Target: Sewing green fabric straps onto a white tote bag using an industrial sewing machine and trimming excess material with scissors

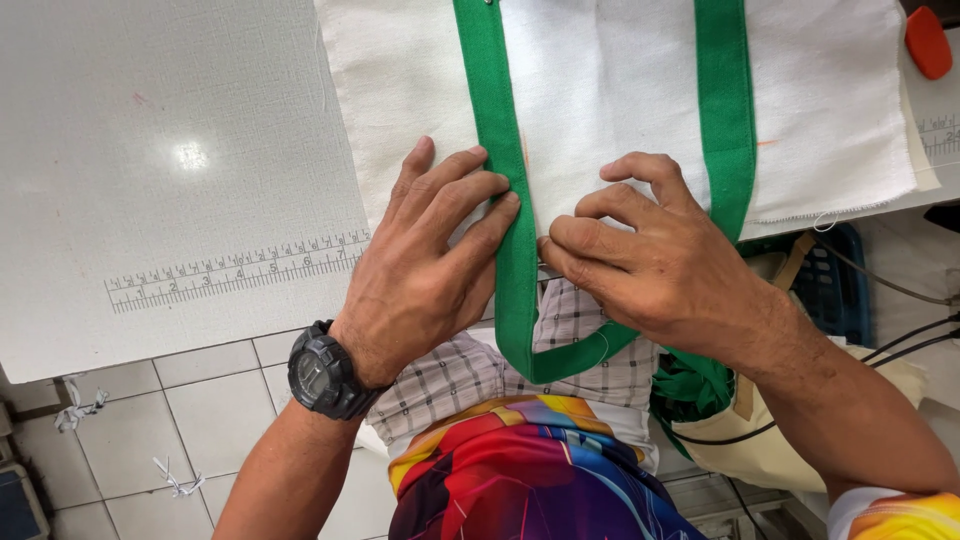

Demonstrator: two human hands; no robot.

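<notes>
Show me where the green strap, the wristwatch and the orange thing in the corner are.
green strap (493,110), head view, on its left length above the fingers.
wristwatch (320,375), head view, on the black watch face.
orange thing (928,42), head view, on its middle, at the top right.

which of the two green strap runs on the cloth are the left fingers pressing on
The left-hand run of the green strap, beside the bare table. The left hand lays its fingers across it, while the other run lies uncovered above the right hand.

Coarse matt cream canvas (620,90), green woven strap (515,250), faintly glossy table (150,130), perhaps laminate
</notes>
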